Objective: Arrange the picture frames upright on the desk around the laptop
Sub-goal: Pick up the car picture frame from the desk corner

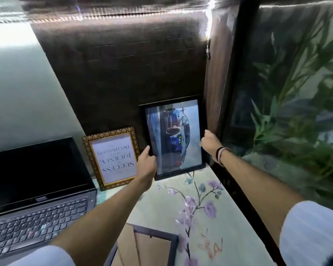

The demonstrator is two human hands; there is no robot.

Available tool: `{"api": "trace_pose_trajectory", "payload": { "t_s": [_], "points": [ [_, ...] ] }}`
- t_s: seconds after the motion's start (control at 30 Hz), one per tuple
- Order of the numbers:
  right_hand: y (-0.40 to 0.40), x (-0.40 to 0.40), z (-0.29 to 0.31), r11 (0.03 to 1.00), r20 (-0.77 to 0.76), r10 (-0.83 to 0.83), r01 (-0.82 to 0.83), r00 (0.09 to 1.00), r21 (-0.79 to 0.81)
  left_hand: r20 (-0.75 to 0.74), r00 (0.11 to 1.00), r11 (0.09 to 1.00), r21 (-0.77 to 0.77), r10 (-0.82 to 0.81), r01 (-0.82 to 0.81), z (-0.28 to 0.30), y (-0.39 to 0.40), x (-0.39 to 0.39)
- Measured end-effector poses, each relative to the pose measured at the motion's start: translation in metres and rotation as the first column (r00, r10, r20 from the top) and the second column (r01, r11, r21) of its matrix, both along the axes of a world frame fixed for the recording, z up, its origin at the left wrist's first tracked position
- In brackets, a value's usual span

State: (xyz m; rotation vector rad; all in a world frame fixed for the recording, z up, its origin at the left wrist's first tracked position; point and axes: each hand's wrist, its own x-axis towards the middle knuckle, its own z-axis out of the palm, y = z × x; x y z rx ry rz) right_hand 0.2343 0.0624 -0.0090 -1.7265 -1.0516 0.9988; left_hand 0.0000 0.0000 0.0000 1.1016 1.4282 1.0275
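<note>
A black picture frame [173, 135] with a colourful print stands upright against the dark back wall at the desk's far right corner. My left hand [145, 162] grips its left edge and my right hand [210, 141] grips its right edge. To its left a gold ornate frame [113, 156] with text, upside down, leans upright against the wall. An open black laptop [37, 192] sits at the left. Another dark frame [152, 244] lies face down at the near edge between my arms.
The desk [210, 217] has a pale floral cover. A dark wooden post [217, 83] rises right of the black frame. Beyond the desk's right edge stands a green leafy plant [296, 112].
</note>
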Motion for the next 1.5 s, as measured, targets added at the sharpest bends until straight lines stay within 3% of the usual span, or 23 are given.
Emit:
{"api": "trace_pose_trajectory", "payload": {
  "t_s": [0.37,0.5,0.73,1.0,1.1,1.23,1.33,1.43,1.5],
  "points": [
    [-0.021,-0.004,-0.004,1.0,-0.097,-0.02,0.02,0.995,-0.005,0.099,0.992,0.996,-0.053,0.08,-0.075,0.015,-0.003,-0.012],
    [-0.044,-0.025,0.012,0.999,-0.088,-0.009,0.013,0.996,0.042,0.095,0.994,0.998,-0.043,0.055,-0.051,0.027,-0.024,-0.044],
    [-0.1,-0.116,0.049,0.987,-0.111,0.139,-0.128,0.984,0.098,0.07,0.981,0.983,-0.031,0.183,-0.182,0.034,-0.096,-0.141],
    [-0.162,-0.27,0.095,0.926,0.102,0.363,-0.371,0.926,0.07,0.15,0.942,0.953,-0.102,0.3,-0.287,0.036,-0.217,-0.287],
    [-0.196,-0.341,0.123,0.899,0.127,0.425,-0.434,0.896,0.051,0.26,0.915,0.95,-0.115,0.31,-0.289,0.035,-0.265,-0.339],
    [-0.235,-0.449,0.148,0.853,0.264,0.501,-0.521,0.824,0.007,0.362,0.851,0.924,-0.197,0.38,-0.328,0.037,-0.328,-0.421],
    [-0.252,-0.521,0.145,0.806,0.4,0.565,-0.587,0.722,-0.079,0.38,0.808,0.89,-0.255,0.451,-0.377,0.033,-0.361,-0.481],
    [-0.27,-0.576,0.129,0.845,0.594,0.489,-0.516,0.639,-0.14,0.433,0.719,0.836,-0.355,0.543,-0.418,0.027,-0.379,-0.532],
    [-0.283,-0.595,0.113,0.931,0.637,0.339,-0.344,0.692,-0.122,0.488,0.644,0.806,-0.416,0.589,-0.422,0.022,-0.383,-0.555]
  ]
}}
